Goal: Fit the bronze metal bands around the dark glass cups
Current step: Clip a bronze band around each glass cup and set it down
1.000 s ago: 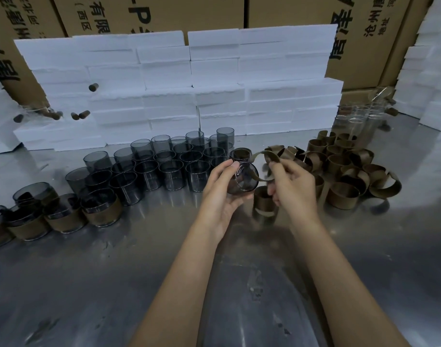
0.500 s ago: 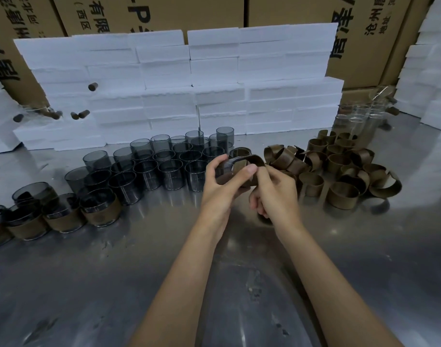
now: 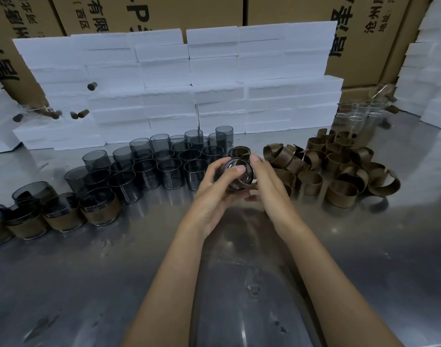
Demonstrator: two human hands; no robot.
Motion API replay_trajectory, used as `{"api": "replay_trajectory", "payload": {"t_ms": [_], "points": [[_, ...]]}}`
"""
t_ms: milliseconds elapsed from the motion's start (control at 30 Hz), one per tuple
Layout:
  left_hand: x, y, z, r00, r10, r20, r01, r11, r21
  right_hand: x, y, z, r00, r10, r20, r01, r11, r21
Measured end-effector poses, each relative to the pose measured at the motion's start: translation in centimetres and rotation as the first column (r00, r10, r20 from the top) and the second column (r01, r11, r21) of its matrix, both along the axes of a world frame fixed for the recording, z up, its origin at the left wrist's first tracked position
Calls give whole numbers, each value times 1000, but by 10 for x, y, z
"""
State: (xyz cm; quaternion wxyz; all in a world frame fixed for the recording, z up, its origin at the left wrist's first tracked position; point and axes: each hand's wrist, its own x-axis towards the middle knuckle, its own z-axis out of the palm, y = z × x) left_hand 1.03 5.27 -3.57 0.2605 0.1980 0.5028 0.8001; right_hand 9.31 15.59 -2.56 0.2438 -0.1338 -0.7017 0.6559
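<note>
Both hands meet above the middle of the steel table, clasped around one dark glass cup that is tipped so its open mouth faces the camera. The left hand curls round the cup's left side, thumb lying across the rim; the right hand wraps the right side with its fingers over the top edge. A bronze band seems to sit around the cup under the fingers, but the hands hide most of it, so how far it is seated cannot be told. Just beyond the hands, a cluster of bare dark glass cups stands upright in rows, running left and toward the far side. At the near left edge, a short row of banded cups stands together, each with a bronze band around its lower wall. To the right of the hands lies a loose pile of bronze metal bands, open rings, some upright and some tipped against each other. Farther right, near the back, stand a few clear glass cups. A wall of white foam blocks is stacked along the far edge of the table, with printed cardboard cartons behind it.
</note>
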Motion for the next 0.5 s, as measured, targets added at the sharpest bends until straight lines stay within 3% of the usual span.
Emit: {"api": "replay_trajectory", "payload": {"t_ms": [133,267,500], "points": [[1,0,-1,1000,-8,-9,8,1000,10,-4,0,-2,996,-3,-91,11,997,82],[2,-1,0,999,-3,-42,1,999,-44,-6,1,-2,993,-38,-114,27,994,-101],[10,2,-1,988,-61,-143,31,977,-209,-9,13,-5,999,-50,15,52,953,-297]]}}
